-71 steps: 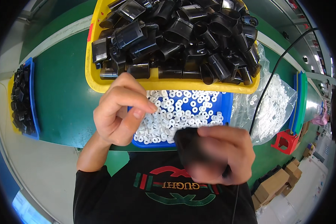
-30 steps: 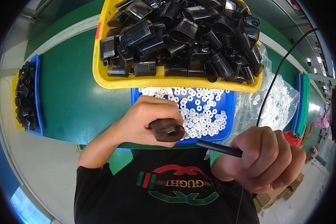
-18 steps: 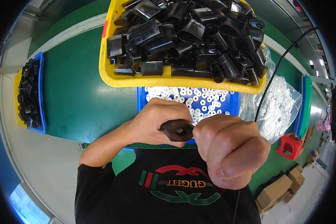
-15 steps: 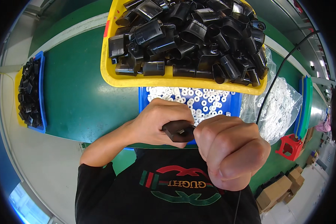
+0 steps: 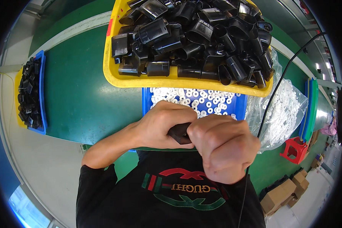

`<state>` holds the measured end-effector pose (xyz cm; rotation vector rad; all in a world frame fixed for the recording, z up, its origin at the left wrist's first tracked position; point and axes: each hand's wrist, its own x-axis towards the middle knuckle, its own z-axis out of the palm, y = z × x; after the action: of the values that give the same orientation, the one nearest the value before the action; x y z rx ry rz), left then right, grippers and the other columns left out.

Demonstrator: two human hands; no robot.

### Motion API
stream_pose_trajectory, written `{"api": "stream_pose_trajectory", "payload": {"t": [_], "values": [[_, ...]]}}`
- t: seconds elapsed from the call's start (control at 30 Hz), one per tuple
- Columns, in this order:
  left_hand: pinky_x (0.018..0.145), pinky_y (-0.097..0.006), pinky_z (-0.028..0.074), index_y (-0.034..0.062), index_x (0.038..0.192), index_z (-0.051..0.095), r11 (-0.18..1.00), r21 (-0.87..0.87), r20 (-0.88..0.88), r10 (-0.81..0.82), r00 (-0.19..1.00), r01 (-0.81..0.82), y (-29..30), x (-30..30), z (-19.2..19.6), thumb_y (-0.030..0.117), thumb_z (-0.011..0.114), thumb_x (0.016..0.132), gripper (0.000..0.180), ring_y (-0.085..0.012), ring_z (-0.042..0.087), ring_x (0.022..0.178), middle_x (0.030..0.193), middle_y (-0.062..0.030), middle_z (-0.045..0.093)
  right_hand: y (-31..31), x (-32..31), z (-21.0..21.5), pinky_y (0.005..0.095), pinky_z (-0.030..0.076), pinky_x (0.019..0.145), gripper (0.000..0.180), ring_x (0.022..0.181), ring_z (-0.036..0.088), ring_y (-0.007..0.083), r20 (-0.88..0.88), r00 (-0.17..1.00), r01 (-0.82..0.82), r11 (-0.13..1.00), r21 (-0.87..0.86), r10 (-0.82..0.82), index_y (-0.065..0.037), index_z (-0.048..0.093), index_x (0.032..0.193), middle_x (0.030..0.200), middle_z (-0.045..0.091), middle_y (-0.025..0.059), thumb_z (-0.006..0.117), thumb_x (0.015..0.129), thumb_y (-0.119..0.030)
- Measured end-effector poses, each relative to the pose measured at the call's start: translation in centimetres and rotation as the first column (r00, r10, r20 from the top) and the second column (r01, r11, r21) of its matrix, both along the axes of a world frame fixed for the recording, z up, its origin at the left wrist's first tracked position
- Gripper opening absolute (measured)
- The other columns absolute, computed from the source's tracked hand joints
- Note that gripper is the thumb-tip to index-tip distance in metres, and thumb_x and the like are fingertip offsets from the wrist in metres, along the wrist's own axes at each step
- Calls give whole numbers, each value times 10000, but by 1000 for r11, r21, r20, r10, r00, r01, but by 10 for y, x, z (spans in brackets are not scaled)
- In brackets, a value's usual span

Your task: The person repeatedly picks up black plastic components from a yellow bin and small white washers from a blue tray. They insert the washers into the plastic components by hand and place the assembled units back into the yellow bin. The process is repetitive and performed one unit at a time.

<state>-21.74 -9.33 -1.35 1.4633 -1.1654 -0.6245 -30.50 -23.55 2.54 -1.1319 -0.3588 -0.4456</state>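
Note:
My left hand (image 5: 155, 123) is closed around a black plastic housing (image 5: 178, 133), a hollow part with an angular end. Pressed up to the housing's open end is my right hand (image 5: 225, 148), curled into a fist. Whatever the right fingers hold, if anything, is hidden behind the knuckles. Just beyond both hands lies a blue tray (image 5: 146, 100) with many white ring washers (image 5: 202, 101) spread in it. A yellow bin (image 5: 148, 82), heaped with similar black housings (image 5: 178, 40), stands over the tray's far side.
A clear plastic bag (image 5: 281, 114) of white washers lies right of the tray. A black cable (image 5: 279, 81) hangs down past my right hand. At the far left sits a blue-edged bin (image 5: 44, 91) of black parts. A red stool (image 5: 295, 150) stands on the right.
My right hand has moved left and slightly up against the housing, covering more of its open end. The left hand keeps its hold, nearly still.

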Motion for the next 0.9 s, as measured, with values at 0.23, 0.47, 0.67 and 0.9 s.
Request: {"api": "stream_pose_trajectory", "payload": {"t": [0.23,0.47,0.67,0.9], "values": [[590,-400,464,14,841,605,996,69,65,-55,996,51,4,18,5,125,824,626,326,-364,585,681,732,-138,573,4,1,6,317,269,408,109,453,373,204,-11,999,43,999,-8,-43,-47,511,616,554,372,61,529,575,52],[542,-312,424,48,763,589,1000,-10,-15,22,1000,-22,12,21,21,-8,748,596,237,-256,545,588,683,-70,548,-12,-24,32,327,310,413,100,469,435,212,137,879,411,871,268,-457,-82,524,628,564,386,46,591,652,-13],[549,-299,439,49,795,612,996,36,8,84,996,-85,14,21,20,24,763,574,269,-247,566,591,701,-63,589,-59,-26,-9,316,434,467,187,539,555,215,13,921,102,211,-972,-388,-52,646,874,663,502,58,623,690,-30],[563,-285,458,32,883,621,989,-5,143,145,979,-145,26,36,35,547,704,661,567,-242,612,602,720,-84,612,-38,-19,-55,308,476,483,241,536,572,179,165,811,191,-13,-982,-561,-58,661,910,719,505,40,699,675,-98]]}}
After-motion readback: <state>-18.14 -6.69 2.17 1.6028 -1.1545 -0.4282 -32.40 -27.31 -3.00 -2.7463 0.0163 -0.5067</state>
